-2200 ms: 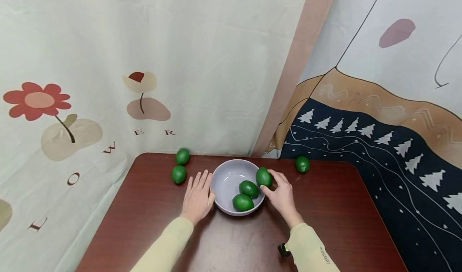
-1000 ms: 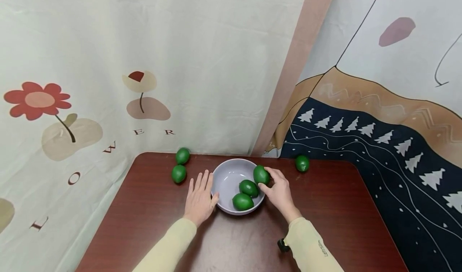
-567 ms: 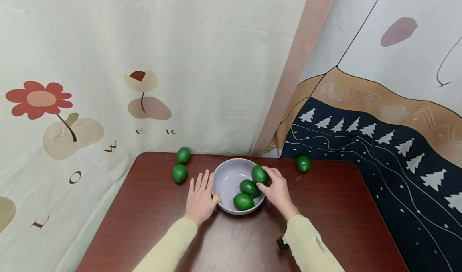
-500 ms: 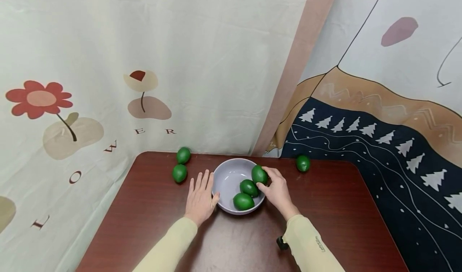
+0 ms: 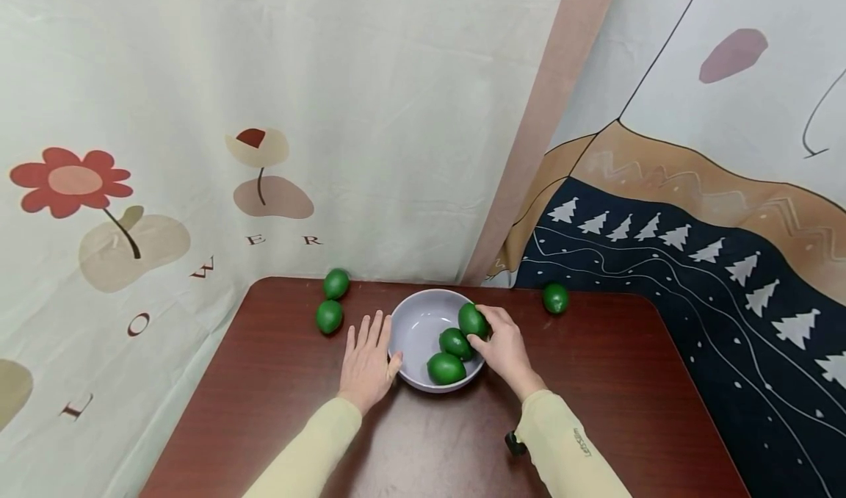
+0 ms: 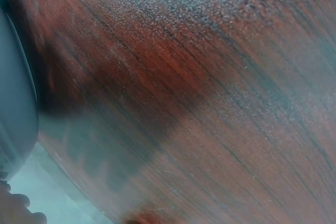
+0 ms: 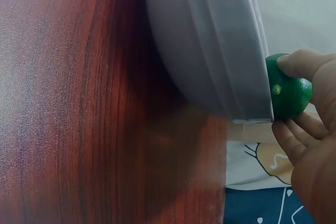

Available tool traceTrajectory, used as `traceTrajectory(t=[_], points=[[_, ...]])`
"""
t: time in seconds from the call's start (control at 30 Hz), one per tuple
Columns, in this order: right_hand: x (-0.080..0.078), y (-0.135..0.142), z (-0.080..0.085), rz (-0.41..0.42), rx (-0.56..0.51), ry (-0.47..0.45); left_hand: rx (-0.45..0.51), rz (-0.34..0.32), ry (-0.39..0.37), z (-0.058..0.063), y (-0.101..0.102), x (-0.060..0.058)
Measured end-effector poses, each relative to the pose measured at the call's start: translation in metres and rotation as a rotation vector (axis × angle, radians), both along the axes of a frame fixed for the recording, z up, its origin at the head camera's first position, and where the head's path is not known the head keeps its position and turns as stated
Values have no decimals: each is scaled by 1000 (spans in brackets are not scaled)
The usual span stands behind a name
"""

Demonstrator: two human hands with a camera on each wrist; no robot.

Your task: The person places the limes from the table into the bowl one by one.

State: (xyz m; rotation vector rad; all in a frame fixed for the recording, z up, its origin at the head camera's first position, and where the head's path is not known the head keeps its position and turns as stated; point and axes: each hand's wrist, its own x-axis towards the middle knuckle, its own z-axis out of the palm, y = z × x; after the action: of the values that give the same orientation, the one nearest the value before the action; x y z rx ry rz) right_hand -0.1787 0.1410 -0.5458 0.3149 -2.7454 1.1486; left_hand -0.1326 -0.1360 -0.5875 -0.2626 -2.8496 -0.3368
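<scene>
A lavender bowl (image 5: 416, 340) stands near the table's far side with two green limes inside, one nearer (image 5: 446, 369) and one (image 5: 455, 343) behind it. My right hand (image 5: 504, 347) pinches a third lime (image 5: 472, 320) at the bowl's right rim, thumb and fingertips on either side of it. In the right wrist view that lime (image 7: 289, 90) shows just over the rim of the bowl (image 7: 220, 40). My left hand (image 5: 366, 366) lies with straight fingers against the bowl's left side. The left wrist view catches the bowl's outer wall (image 6: 16, 93) and a few fingertips (image 6: 18, 205).
Two limes sit at the back left of the brown table (image 5: 277, 388), one (image 5: 336, 283) behind the other (image 5: 328, 316). Another lime (image 5: 555, 298) lies by the back right edge. A printed curtain (image 5: 383, 116) hangs directly behind the table.
My right hand has moved slightly left, bringing its lime from the bowl's right rim a little further inward. My left hand moved slightly right earlier and now stays by the bowl.
</scene>
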Motion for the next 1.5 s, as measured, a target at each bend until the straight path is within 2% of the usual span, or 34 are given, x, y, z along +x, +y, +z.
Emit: traceTrajectory(t=[0.1,0.3,0.67,1.1,1.37,1.5], points=[[0,-1,0,9,14,4,-1,1,5,0,0,0],[2,-3,1,24,60,30,-1,9,-45,2,2,0],[1,-4,-5,31,141,80,13,10,-65,5,4,1],[-1,-8,-13,42,196,162,15,13,-60,7,4,3],[-1,-12,-17,53,276,202,25,5,-18,4,3,3],[0,-15,-18,51,317,228,26,1,-26,4,3,2]])
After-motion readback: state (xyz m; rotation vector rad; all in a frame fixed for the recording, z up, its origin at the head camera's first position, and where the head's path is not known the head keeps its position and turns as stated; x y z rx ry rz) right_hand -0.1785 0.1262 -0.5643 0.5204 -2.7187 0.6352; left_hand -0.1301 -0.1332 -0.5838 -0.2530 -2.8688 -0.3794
